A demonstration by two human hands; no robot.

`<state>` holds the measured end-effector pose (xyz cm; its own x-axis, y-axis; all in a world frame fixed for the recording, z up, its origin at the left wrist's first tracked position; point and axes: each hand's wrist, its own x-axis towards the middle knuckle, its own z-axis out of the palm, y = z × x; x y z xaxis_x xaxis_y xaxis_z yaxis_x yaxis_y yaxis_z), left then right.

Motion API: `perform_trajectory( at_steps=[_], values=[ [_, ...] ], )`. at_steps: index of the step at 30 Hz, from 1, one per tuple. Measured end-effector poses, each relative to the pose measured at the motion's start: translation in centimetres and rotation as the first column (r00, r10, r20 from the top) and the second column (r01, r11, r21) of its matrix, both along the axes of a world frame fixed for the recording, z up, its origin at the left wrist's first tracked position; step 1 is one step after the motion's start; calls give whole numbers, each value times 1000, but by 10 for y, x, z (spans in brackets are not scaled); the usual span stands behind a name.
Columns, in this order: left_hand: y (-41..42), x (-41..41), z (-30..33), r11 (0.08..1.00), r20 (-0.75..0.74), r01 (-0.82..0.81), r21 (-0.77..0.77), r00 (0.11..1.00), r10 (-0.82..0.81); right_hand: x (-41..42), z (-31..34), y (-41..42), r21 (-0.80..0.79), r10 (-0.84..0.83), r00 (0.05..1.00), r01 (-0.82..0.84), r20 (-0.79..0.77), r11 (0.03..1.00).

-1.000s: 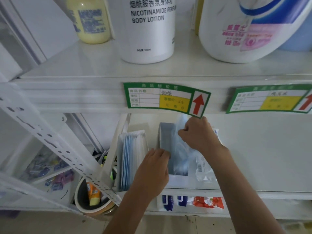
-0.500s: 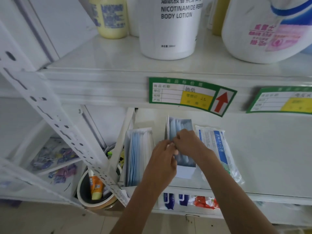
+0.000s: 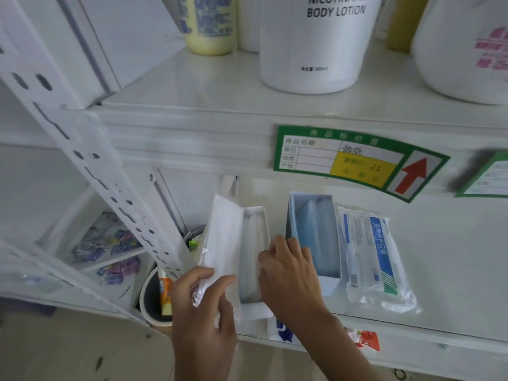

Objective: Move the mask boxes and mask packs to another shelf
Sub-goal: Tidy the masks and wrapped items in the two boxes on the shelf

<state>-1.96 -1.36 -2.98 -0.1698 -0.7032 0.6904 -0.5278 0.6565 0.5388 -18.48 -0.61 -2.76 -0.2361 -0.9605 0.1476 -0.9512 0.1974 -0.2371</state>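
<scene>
On the lower white shelf (image 3: 439, 270) stand two open mask boxes. The left mask box (image 3: 254, 254) holds pale masks; my right hand (image 3: 288, 273) rests on its right edge with fingers curled over the rim. My left hand (image 3: 203, 303) grips a clear-wrapped pack of white masks (image 3: 224, 235), tilted up beside that box. The right mask box (image 3: 316, 235) holds blue masks and stands free. A sealed mask pack (image 3: 376, 257) with a blue label lies flat to its right.
The upper shelf (image 3: 220, 92) carries a body lotion bottle (image 3: 319, 42), a yellow bottle (image 3: 209, 23) and a large white jug (image 3: 464, 48). Green price tags (image 3: 357, 160) hang on its front. A perforated post (image 3: 90, 160) slants at left; a cup with tubes (image 3: 156, 295) stands below.
Both hands have left the blue mask box and moved left. My left hand has taken hold of the white mask pack and tilted it up; my right hand now rests on the left box.
</scene>
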Motion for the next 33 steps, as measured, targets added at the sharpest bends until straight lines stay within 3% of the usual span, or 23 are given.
perform_trajectory(
  at_steps=[4,9,14,16,18,22,27,30,33],
  values=[
    [-2,6,1,999,19,-53,8,998,53,6,-5,-5,-23,39,990,-43,-136,999],
    [-7,0,18,998,-21,-63,16,998,63,17,-10,-9,22,159,979,-157,-128,987],
    [-10,-14,31,967,-350,88,237,937,0,14,-19,-12,-15,145,989,-145,22,989],
    [-12,-20,32,947,-414,111,301,910,25,13,-20,-13,-30,98,992,-96,81,995],
    [-15,-22,26,959,-330,73,275,944,23,13,-18,-18,-26,12,993,-9,120,1000],
    [-23,-18,7,994,-10,10,110,1000,-9,16,-10,-32,51,-68,996,65,59,997],
    [-26,-12,6,996,36,-46,73,998,43,15,-16,-33,41,-13,990,8,139,999],
    [-22,-12,18,997,-131,-19,75,991,29,13,-17,-32,19,7,964,-13,266,1000],
    [-21,-19,33,965,-324,40,258,945,48,8,-11,-34,72,40,952,-65,304,995]
  ],
)
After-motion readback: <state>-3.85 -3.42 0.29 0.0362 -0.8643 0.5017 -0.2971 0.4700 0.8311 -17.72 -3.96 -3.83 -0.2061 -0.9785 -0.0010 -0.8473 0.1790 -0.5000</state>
